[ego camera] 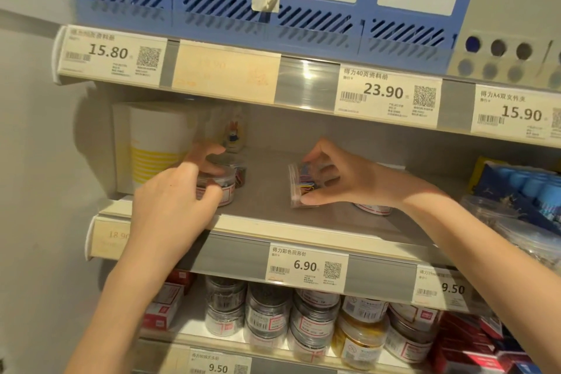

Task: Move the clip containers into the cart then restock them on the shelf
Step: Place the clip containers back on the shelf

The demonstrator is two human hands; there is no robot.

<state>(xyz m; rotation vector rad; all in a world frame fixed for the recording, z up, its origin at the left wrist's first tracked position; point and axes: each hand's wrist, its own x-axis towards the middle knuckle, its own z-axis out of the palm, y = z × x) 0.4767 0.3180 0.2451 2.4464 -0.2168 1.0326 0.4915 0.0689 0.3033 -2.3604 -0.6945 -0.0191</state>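
Two hands reach onto the middle shelf (267, 206). We note the left hand (170, 203) curled around a round clear tub (217, 188) of clips that stands upright near the shelf's left end, fingers on the lid and thumb on the side wall by the label. Just behind that tub sits a second tub (239, 173) showing coloured clips through its wall; whether the two touch we cannot tell, as motion blur softens that corner.

The right hand (340, 179) pinches a third tub (302, 184) of coloured clips, tipped on its side so its lid faces left, thumb below at the front edge and fingers over the top. It sits toward the shelf's middle, well apart from the left pair. Under the right wrist we see part of a fourth tub (373, 209), white label with red print, standing on the shelf.

At the far left of the same shelf stands a white cup (158, 143) with yellow stripes in a clear box, with a small figurine (233, 133) beside it. A price tag (306, 266) reading 6.90 sits on the shelf's front rail. Below, a lower shelf carries stacked jars (267, 310) of dark clips and one jar (359, 334) of gold ones. Above, blue file racks (212, 9) line the top shelf.
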